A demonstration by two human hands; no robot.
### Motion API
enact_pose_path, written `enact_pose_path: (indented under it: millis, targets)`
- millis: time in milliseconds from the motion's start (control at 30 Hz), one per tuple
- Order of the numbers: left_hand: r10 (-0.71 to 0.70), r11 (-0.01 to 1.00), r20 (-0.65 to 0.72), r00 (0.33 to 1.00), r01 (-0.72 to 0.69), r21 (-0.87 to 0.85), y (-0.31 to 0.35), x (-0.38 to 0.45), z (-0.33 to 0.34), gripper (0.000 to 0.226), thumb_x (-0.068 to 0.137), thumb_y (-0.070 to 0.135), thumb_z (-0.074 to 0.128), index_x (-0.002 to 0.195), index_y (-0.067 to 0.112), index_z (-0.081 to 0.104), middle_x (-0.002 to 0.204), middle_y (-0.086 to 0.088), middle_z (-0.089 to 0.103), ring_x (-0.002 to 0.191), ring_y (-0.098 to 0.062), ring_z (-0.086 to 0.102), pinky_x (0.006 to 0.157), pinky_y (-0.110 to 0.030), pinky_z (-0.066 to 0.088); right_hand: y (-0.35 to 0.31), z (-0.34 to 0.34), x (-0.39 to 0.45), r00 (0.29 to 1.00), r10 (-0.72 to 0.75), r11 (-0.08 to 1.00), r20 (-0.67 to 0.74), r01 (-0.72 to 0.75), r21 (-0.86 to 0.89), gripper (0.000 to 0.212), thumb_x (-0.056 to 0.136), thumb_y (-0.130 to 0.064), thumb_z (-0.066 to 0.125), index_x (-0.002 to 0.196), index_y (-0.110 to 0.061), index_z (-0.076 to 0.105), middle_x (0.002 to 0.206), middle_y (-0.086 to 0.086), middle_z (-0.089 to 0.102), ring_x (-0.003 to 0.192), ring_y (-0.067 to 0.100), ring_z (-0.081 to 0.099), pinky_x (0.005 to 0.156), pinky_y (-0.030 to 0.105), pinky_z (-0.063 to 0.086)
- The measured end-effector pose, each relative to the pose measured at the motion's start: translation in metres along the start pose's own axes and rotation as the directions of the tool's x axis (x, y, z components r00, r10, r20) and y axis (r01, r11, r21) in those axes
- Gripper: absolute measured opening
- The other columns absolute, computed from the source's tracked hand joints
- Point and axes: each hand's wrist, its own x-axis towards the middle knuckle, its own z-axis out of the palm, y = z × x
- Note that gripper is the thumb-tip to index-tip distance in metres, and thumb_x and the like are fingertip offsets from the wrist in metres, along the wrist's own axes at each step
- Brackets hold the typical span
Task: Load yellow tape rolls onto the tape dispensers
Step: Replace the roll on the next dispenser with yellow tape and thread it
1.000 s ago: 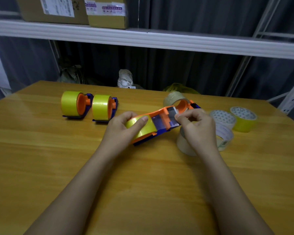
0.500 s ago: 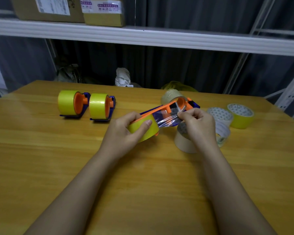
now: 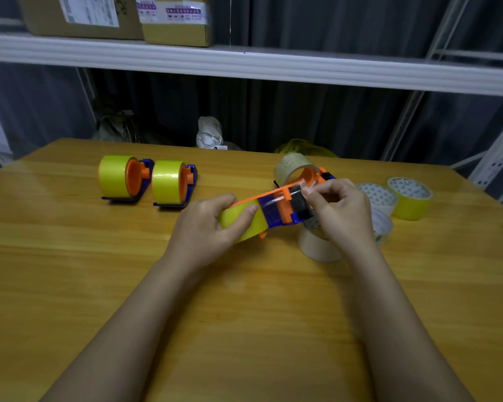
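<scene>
Held just above the counter [image 3: 70,285], near its middle: an orange-and-blue tape dispenser [image 3: 282,207] with a yellow tape roll [image 3: 241,224] already seated on it. Left hand [image 3: 206,227] wrapped round the roll end, thumb laid over the yellow band, grip closed on roll and frame together. Right hand [image 3: 340,210] pinching the free tape end [image 3: 299,188] between thumb and fingertips at the dispenser's front, drawn taut over the orange roller.

Likely light and rigid, the dispenser: hard plastic, safe to squeeze at the roll end. Roll itself stiff on its core, glossy and probably slick on the outside (sticky on the underside, so best handled by the very tip). Film thin, prone to creasing or folding back on itself; already wrinkled and glinting where stretched. Probably a cutting edge at the front, worth keeping fingertips clear of.

Hard to make out: the exact tape path under the right fingers, and whether a blade sits there. Hidden partly behind the right hand: a pale roll [image 3: 317,245] on the counter. Further right, a loose yellow roll [image 3: 413,204]. Far left, two loaded dispensers [image 3: 145,181], side by side.
</scene>
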Motion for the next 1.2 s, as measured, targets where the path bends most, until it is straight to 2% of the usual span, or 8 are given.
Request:
enact_pose_path:
  millis: [167, 367, 500, 633, 733, 867, 1000, 1200]
  targets:
    - [-0.171, 0.967, -0.076, 0.982, 0.153, -0.202, 0.003, 0.002, -0.003, 0.038, 0.089, 0.038, 0.061, 0.059, 0.019, 0.046, 0.052, 0.016, 0.051, 0.049, -0.002, 0.048, 0.043, -0.013, 0.028, 0.001, 0.002, -0.001, 1.000, 0.007, 1.000, 0.025, -0.006, -0.017, 0.014, 0.088, -0.024, 0.066, 0.075, -0.023, 0.063, 0.095, -0.003, 0.058, 0.086, 0.003, 0.052, 0.068, 0.004, 0.037]
    - [-0.219, 0.932, 0.017, 0.976, 0.214, -0.293, 0.005, 0.003, -0.003, 0.028, 0.089, 0.032, 0.059, 0.066, 0.018, 0.054, 0.056, 0.016, 0.055, 0.054, 0.002, 0.052, 0.047, -0.010, 0.033, 0.000, 0.004, -0.001, 0.997, 0.057, 0.996, 0.056, -0.061, 0.067, 0.010, 0.093, -0.021, 0.059, 0.083, -0.018, 0.061, 0.096, -0.009, 0.065, 0.087, -0.003, 0.058, 0.064, 0.007, 0.043]
    - [-0.182, 0.934, 0.059, 0.982, 0.191, -0.301, 0.004, 0.002, -0.006, 0.020, 0.086, 0.041, 0.061, 0.075, 0.024, 0.058, 0.068, 0.025, 0.060, 0.067, 0.005, 0.059, 0.051, -0.008, 0.039, -0.001, 0.005, -0.003, 0.991, 0.103, 0.987, 0.087, -0.112, 0.112, 0.010, 0.095, -0.022, 0.054, 0.086, -0.017, 0.056, 0.082, -0.002, 0.065, 0.080, 0.004, 0.063, 0.066, 0.020, 0.049]
    - [-0.188, 0.921, 0.141, 0.972, 0.224, -0.319, -0.006, 0.001, -0.007, 0.023, 0.087, 0.047, 0.053, 0.096, 0.028, 0.062, 0.087, 0.010, 0.063, 0.078, 0.003, 0.059, 0.059, -0.009, 0.043, 0.000, 0.003, -0.002, 0.984, 0.153, 0.982, 0.088, -0.162, 0.102, 0.012, 0.096, -0.021, 0.053, 0.085, -0.017, 0.055, 0.081, 0.007, 0.066, 0.082, 0.019, 0.066, 0.073, 0.034, 0.054]
    - [-0.178, 0.907, 0.216, 0.960, 0.246, -0.342, -0.013, 0.001, -0.008, 0.028, 0.090, 0.047, 0.045, 0.111, 0.035, 0.060, 0.105, 0.008, 0.061, 0.093, 0.000, 0.057, 0.069, -0.010, 0.043, 0.002, 0.000, 0.001, 0.960, 0.257, 0.938, 0.110, -0.275, 0.209, 0.012, 0.097, -0.019, 0.053, 0.085, -0.017, 0.055, 0.087, 0.010, 0.068, 0.085, 0.024, 0.070, 0.079, 0.042, 0.058]
    - [-0.114, 0.926, 0.212, 0.971, 0.181, -0.331, -0.016, 0.006, -0.010, 0.035, 0.092, 0.030, 0.036, 0.119, 0.040, 0.056, 0.122, 0.009, 0.055, 0.112, -0.003, 0.049, 0.089, -0.017, 0.041, 0.001, 0.000, 0.002, 0.930, 0.326, 0.868, 0.172, -0.366, 0.335, 0.011, 0.099, -0.015, 0.049, 0.089, -0.011, 0.052, 0.093, 0.012, 0.069, 0.082, 0.019, 0.072, 0.068, 0.029, 0.060]
    - [-0.170, 0.961, 0.130, 0.977, 0.193, -0.197, -0.018, 0.007, -0.007, 0.043, 0.090, 0.028, 0.028, 0.124, 0.033, 0.053, 0.124, 0.011, 0.051, 0.118, -0.008, 0.044, 0.101, -0.035, 0.037, -0.004, 0.003, -0.001, 0.941, 0.280, 0.883, 0.192, -0.331, 0.334, 0.007, 0.097, -0.014, 0.053, 0.091, -0.010, 0.056, 0.087, 0.007, 0.070, 0.077, 0.014, 0.071, 0.062, 0.024, 0.058]
    - [-0.166, 0.985, -0.077, 0.983, 0.169, 0.037, -0.015, 0.008, 0.003, 0.040, 0.092, 0.000, 0.037, 0.124, 0.015, 0.055, 0.115, 0.008, 0.047, 0.113, -0.010, 0.046, 0.093, -0.020, 0.033, -0.015, 0.006, -0.008, 0.969, 0.137, 0.894, 0.204, -0.210, 0.395, 0.008, 0.093, -0.017, 0.060, 0.086, -0.013, 0.061, 0.073, 0.001, 0.069, 0.081, 0.011, 0.071, 0.063, 0.021, 0.056]
